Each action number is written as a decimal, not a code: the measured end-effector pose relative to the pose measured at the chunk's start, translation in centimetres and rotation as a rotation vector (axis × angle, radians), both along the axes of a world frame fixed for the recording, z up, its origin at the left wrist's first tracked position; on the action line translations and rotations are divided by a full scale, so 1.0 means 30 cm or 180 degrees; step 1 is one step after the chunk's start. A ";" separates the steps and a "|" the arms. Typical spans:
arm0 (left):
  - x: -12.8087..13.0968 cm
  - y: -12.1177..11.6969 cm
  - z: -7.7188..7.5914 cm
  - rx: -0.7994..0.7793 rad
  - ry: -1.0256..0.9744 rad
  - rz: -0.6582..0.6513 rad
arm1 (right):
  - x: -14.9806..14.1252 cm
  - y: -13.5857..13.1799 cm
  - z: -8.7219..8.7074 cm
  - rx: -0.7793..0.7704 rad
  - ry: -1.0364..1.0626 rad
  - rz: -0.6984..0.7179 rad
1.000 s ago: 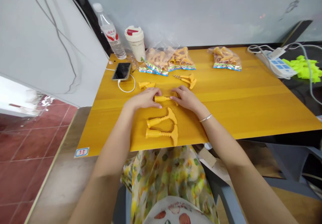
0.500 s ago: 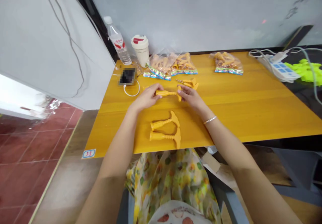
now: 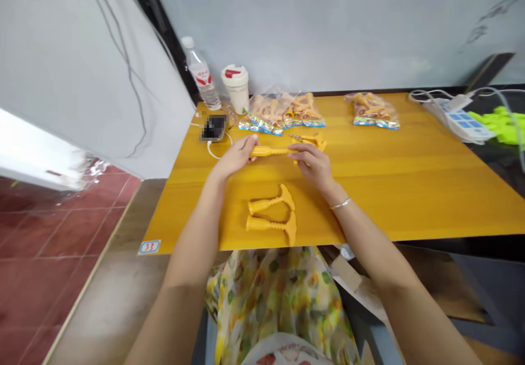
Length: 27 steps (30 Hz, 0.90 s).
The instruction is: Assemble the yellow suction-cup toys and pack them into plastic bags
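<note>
Between my hands, above the table, is a yellow plastic corkscrew (image 3: 270, 151) with a T-shaped handle, lying roughly level. My left hand (image 3: 235, 157) is closed on its thick ribbed sheath end. The fingers of my right hand (image 3: 315, 164) pinch the thinner handle end and cover most of the crosspiece. Just behind my right hand lies another yellow corkscrew (image 3: 308, 138), its metal spiral bare. Two similar yellow pieces, an upper one (image 3: 270, 201) and a lower one (image 3: 273, 225), lie side by side near the table's front edge, crosspieces to the right.
Clear bags of yellow pieces, one pair (image 3: 264, 113) and a single bag (image 3: 371, 111), line the back of the table (image 3: 394, 190). At back left stand a water bottle (image 3: 203, 81), a lidded cup (image 3: 237, 89) and a phone (image 3: 214, 127) with a cable. A power strip (image 3: 461, 119) is at right.
The right fingers have shifted over the handle and now hide most of the crosspiece. My left hand keeps its hold on the sheath end. The view has shifted slightly.
</note>
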State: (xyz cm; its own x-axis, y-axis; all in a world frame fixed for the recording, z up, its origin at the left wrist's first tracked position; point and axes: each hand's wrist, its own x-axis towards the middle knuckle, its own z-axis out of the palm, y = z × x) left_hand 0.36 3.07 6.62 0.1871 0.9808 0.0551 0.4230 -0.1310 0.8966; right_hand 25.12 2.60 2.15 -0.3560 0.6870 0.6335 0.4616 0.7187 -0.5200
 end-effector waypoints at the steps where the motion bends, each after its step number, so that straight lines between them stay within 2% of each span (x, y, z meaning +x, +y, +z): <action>1: -0.001 -0.001 0.006 -0.0231 -0.0137 0.0022 | 0.001 -0.001 -0.004 0.0034 0.0012 -0.0020; 4: -0.009 0.000 0.018 -0.0866 -0.0558 -0.0035 | 0.001 -0.007 -0.018 0.0107 0.0052 -0.0041; 7: -0.017 0.002 0.021 -0.1079 -0.0847 -0.0137 | -0.006 -0.020 -0.019 0.0103 0.0123 -0.0062; 12: -0.007 0.009 0.011 -0.0711 -0.1011 0.0077 | -0.039 -0.037 0.002 -0.0159 0.0897 -0.0171; 15: 0.013 0.008 0.003 -0.0540 -0.0987 0.0181 | -0.055 -0.033 -0.001 -0.0753 0.1298 0.0246; 18: 0.028 0.003 -0.003 -0.0529 -0.0899 0.0171 | -0.058 -0.029 -0.002 -0.1040 0.1161 0.0460; 20: 0.024 0.007 -0.005 -0.0553 -0.0913 0.0235 | -0.048 -0.027 0.008 -0.0855 0.0975 0.0344; 23: -0.004 0.028 -0.006 -0.0460 -0.1094 0.0572 | -0.014 -0.007 0.026 -0.0599 0.0993 0.0044; 25: -0.026 0.043 -0.007 -0.0223 -0.1178 0.0870 | 0.021 0.024 0.027 -0.0762 0.1272 -0.0208; 27: -0.039 0.049 -0.011 -0.0019 -0.1080 0.1011 | 0.056 0.061 0.011 -0.1208 0.1509 -0.0335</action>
